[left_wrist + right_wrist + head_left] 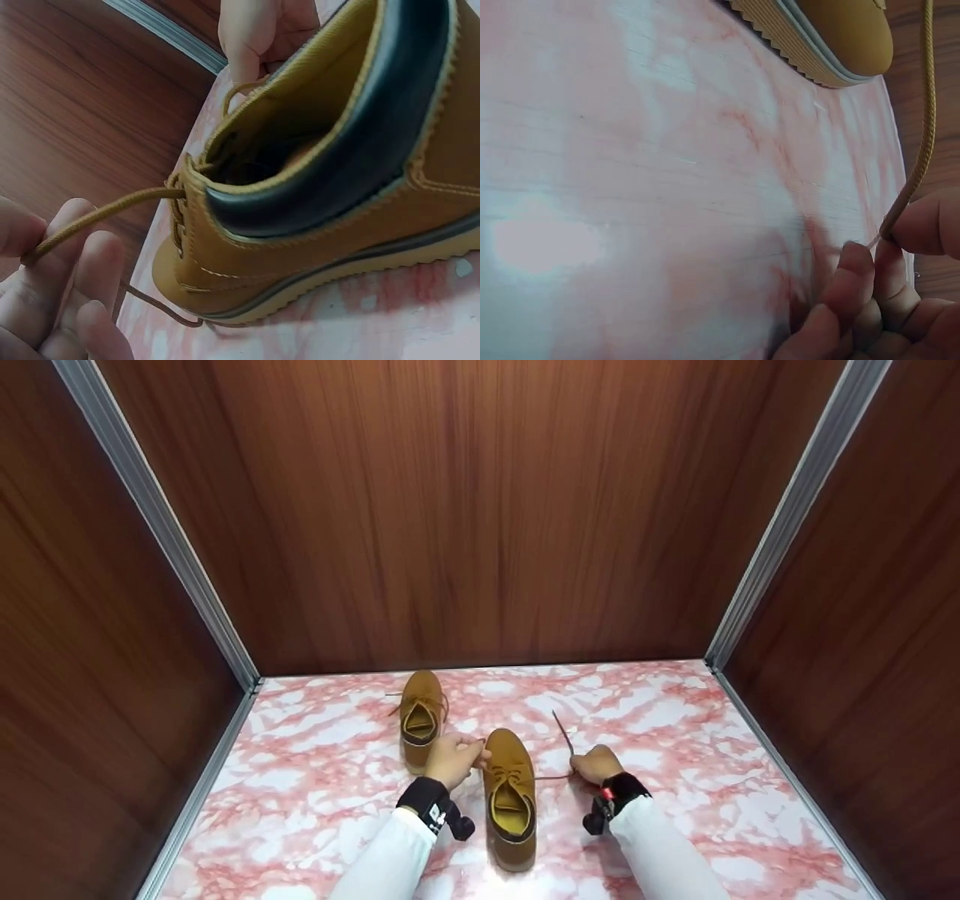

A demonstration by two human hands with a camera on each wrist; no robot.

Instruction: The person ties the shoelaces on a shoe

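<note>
Near tan shoe (510, 799) sits at desk (675, 720) centre, 6 o'clock of the 2nd shoe (420, 718). L hand (452, 760) pinches one lace end (105, 212), R hand (596, 765) pinches the other (922, 135), each pulled sideways, prob. to keep lacing taut.

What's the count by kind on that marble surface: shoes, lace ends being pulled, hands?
Tan shoes: 2, near shoe and far shoe
Lace ends pinched and pulled out from the near shoe: 2, left lace end and right lace end
Hands: 2, left hand and right hand
Total: 6
</note>
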